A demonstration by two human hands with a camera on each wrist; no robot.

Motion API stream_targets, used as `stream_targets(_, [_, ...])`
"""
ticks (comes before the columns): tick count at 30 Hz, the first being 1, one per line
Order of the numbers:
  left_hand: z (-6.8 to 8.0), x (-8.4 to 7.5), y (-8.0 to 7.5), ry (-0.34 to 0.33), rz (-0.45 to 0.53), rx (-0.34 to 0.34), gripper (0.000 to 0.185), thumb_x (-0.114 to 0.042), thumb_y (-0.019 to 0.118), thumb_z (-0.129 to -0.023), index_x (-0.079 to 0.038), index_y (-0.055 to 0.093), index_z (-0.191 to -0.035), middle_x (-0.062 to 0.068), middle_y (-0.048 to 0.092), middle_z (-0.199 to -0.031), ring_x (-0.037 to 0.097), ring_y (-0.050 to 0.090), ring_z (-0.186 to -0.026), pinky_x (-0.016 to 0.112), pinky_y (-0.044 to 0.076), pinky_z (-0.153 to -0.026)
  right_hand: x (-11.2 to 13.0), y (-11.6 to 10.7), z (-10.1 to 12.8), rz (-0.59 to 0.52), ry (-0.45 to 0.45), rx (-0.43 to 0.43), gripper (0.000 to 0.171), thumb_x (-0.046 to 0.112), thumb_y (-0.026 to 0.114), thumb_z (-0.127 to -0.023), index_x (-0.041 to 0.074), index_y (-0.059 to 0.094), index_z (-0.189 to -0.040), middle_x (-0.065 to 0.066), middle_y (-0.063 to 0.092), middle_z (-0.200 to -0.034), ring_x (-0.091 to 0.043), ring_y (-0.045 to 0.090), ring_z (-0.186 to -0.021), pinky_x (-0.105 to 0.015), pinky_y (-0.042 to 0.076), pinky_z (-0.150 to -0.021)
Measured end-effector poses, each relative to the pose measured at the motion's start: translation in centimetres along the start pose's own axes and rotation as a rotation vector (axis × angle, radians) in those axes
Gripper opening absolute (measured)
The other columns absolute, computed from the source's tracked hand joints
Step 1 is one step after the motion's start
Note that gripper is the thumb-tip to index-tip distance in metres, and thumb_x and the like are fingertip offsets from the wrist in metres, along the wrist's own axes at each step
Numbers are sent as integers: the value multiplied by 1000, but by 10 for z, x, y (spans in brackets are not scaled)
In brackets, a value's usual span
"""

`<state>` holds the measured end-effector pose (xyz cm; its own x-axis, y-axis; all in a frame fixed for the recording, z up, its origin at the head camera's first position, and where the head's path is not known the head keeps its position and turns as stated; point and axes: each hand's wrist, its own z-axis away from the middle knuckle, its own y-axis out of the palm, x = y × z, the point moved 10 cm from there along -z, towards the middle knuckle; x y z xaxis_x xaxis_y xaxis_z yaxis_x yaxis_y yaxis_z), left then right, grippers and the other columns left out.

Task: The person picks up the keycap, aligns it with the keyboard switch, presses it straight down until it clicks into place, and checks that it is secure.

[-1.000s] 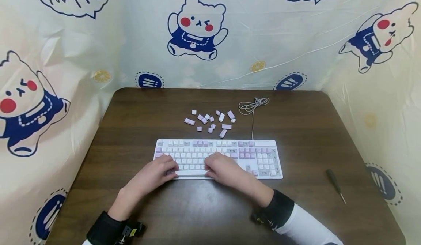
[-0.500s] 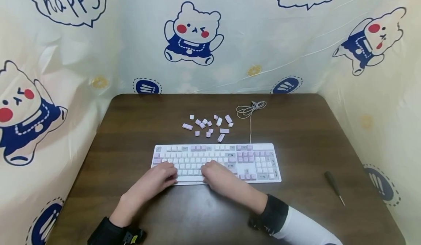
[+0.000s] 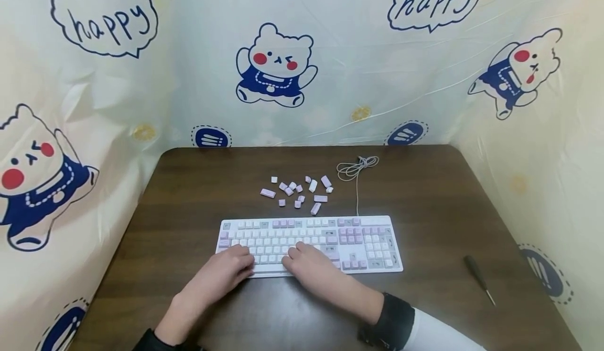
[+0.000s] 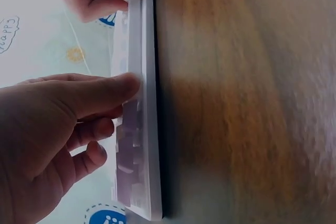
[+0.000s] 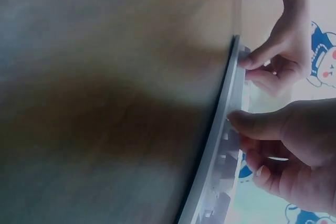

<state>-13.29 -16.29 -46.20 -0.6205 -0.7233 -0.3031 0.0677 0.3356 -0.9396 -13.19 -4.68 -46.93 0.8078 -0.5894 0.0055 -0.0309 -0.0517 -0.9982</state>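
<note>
A white and purple keyboard (image 3: 358, 241) lies on a dark wooden table (image 3: 189, 183). Both hands rest on its front left part. My left hand (image 3: 236, 262) has its thumb against the front edge (image 4: 148, 129) and its bent fingers (image 4: 102, 128) on the keys. My right hand (image 3: 299, 259) lies beside it in the same way, thumb on the rim (image 5: 223, 140) and fingers (image 5: 262, 174) over the keys. Neither hand holds a loose object. Several loose purple and white keycaps (image 3: 297, 191) lie scattered behind the keyboard.
The keyboard's coiled grey cable (image 3: 356, 166) lies behind its right half. A small dark screwdriver (image 3: 477, 276) rests near the table's right edge. A printed plastic sheet (image 3: 302, 78) walls the table at the back and on both sides.
The view has tilted upward, so everything sits lower in the picture. My right hand has slid slightly left along the keyboard, closer to the left hand. The keyboard and keycaps stay put.
</note>
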Motion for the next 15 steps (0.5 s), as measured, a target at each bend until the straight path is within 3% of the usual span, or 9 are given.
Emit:
stream_targets(3, [3, 1, -2, 0, 15, -17, 30, -8, 88, -82, -20, 61, -76, -13, 48, -77, 5, 44, -71, 26, 45, -64, 3, -1, 1, 16, -27, -7, 9, 11, 70, -94, 15, 71, -102, 2, 67, -93, -14, 57, -85, -28, 49, -78])
stream_targets(10, [11, 12, -5, -17, 95, -71, 27, -9, 88, -81, -23, 66, -78, -18, 53, -79, 0, 49, -74, 25, 49, -66, -2, -7, 3, -96, -34, -37, 4, 12, 69, -96, 14, 69, -93, 3, 65, -85, -14, 57, -81, -27, 48, -76])
stream_targets(12, [13, 20, -5, -62, 131, -77, 26, -9, 87, -83, -24, 66, -80, -19, 53, -79, -1, 49, -73, 24, 48, -66, -5, -9, 4, -120, -31, -44, 8, 17, 70, -98, 15, 67, -90, 4, 64, -83, -14, 58, -79, -27, 48, -75])
stream_targets(15, [17, 39, -7, -196, 189, -101, 23, -10, 84, -87, -26, 67, -84, -18, 53, -80, 0, 49, -73, 23, 46, -66, -12, -12, 8, -158, -23, -54, 14, 23, 73, -98, 16, 66, -88, 5, 62, -80, -14, 58, -77, -28, 47, -73])
